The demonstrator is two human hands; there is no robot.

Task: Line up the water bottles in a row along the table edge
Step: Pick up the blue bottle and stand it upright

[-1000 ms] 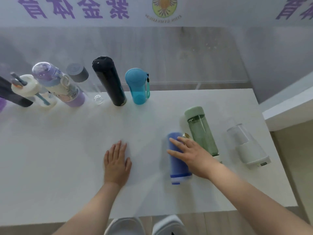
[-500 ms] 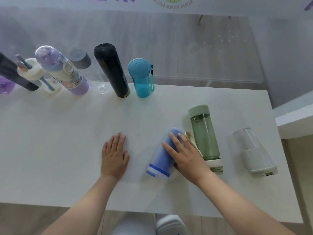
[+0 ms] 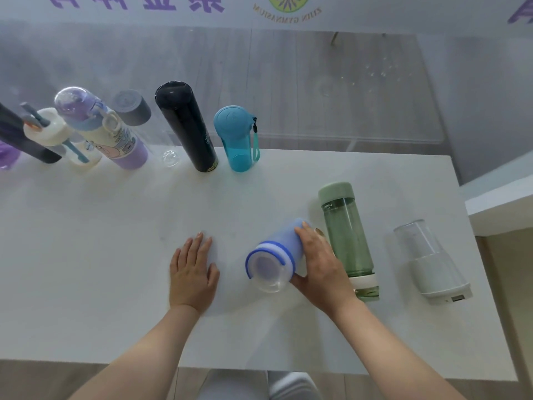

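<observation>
My right hand (image 3: pixel 320 269) grips a periwinkle-blue bottle (image 3: pixel 275 256) that is tilted up off the white table (image 3: pixel 115 269), its bottom end pointing at me. My left hand (image 3: pixel 191 271) lies flat and open on the table just left of it. A green bottle (image 3: pixel 347 241) lies on its side right beside my right hand. A clear and white bottle (image 3: pixel 429 262) lies further right. Along the far edge stand a teal bottle (image 3: pixel 236 140), a black bottle (image 3: pixel 186 125), a clear bottle with a grey cap (image 3: pixel 135 111), a purple cartoon bottle (image 3: pixel 101 128) and a cream bottle (image 3: pixel 54 134).
A dark bottle (image 3: pixel 20 140) and a purple object (image 3: pixel 7 157) are cut off at the far left edge. A glass wall rises behind the table. A white ledge (image 3: pixel 499 197) adjoins the table's right side. My feet show below the near edge.
My right hand has closed around the blue bottle, swung its bottom end to the left and towards me and tilted it up from lying flat. My left hand has stayed flat on the table.
</observation>
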